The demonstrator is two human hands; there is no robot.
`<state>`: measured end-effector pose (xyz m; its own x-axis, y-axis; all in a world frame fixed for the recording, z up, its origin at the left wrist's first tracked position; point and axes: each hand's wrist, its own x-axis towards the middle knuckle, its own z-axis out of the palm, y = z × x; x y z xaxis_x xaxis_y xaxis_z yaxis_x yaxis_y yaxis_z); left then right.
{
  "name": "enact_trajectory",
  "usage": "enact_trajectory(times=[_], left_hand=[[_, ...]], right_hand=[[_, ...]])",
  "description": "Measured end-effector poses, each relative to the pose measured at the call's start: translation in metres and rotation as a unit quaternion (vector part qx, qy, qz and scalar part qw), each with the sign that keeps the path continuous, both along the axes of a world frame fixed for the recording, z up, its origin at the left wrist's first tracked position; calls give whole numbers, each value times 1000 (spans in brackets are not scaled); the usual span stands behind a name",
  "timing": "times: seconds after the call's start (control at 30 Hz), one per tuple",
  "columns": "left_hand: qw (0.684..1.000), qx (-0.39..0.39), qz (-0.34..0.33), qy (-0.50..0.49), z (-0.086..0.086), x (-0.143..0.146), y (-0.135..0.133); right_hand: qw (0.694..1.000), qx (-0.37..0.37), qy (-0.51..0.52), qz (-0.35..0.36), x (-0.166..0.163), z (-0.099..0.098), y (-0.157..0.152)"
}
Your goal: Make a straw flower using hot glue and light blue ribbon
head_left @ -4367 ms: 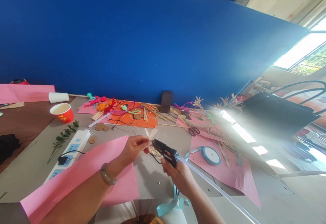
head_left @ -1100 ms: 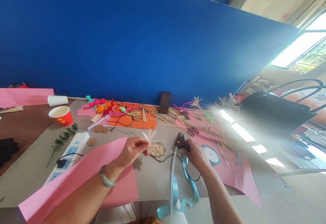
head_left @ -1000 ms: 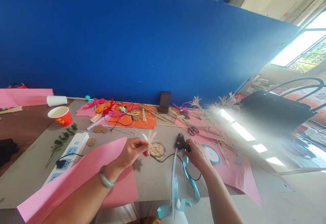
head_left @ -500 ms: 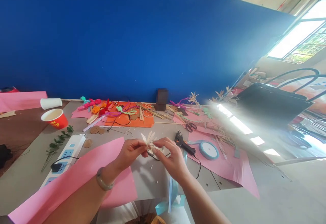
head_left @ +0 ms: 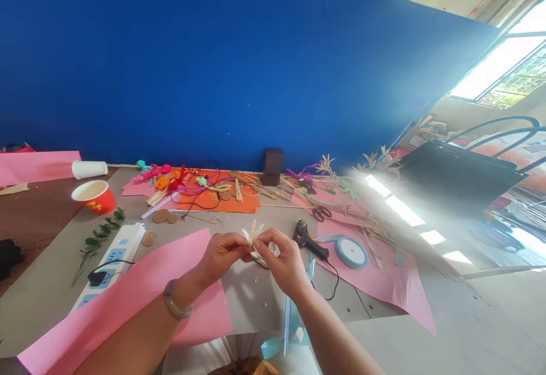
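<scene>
The black hot-glue gun [head_left: 310, 239] now lies on the table; the right hand [head_left: 283, 260] has left it and joined the left hand [head_left: 223, 251] pinching the pale straw-petal flower [head_left: 254, 234]

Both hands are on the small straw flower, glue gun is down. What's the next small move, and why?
Probably squeeze the straw flower at its base with the right hand while the left hand steadies it. Both hands pinch it above the table, and the glue gun lies out of hand beside the ribbon spool, so pressing seems apt.
</scene>
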<state>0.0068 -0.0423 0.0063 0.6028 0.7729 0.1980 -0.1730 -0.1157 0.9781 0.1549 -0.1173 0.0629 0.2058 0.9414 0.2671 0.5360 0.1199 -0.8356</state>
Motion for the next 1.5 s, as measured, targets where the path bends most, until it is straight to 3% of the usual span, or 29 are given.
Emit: enact_trajectory(times=[0.57, 0.87, 1.5], left_hand=[[998, -50, -18, -19, 0, 0, 0], [1000, 25, 4, 6, -1, -1, 3], [980, 197, 39, -3, -5, -1, 4]], right_hand=[[997, -42, 56, 14, -3, 9, -1], [992, -80, 93, 6, -2, 6, 3], [992, -77, 103, 2, -4, 8, 2]])
